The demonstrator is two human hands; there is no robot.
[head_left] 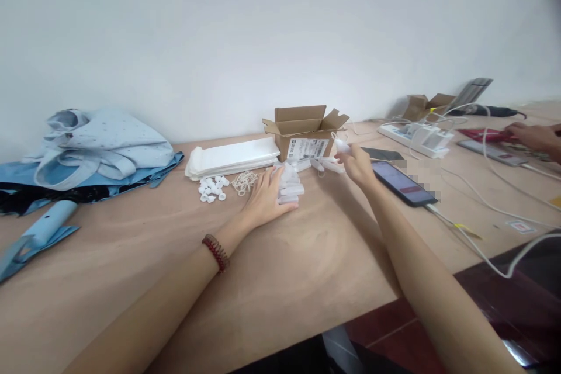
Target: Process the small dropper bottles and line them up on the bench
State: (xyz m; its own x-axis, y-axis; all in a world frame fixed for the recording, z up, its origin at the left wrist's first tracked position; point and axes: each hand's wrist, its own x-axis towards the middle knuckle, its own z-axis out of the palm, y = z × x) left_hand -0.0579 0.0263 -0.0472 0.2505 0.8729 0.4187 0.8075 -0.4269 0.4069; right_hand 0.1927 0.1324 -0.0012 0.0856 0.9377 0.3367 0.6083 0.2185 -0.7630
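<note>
My left hand lies with fingers stretched out against a pile of small translucent plastic tubes on the table. A pinch of my right hand holds a whitish translucent tube with a small string loop at its top, just right of the cardboard box. More tubes with loops lie in front of that open box. Left of my left hand are a tangle of cream string loops and a cluster of white caps. Behind them sits a stack of flat white sleeves.
A phone on a charging cable lies right of my right hand. Farther right are a white power strip with cables and another person's hand at a red object. A light-blue umbrella lies folded at the left.
</note>
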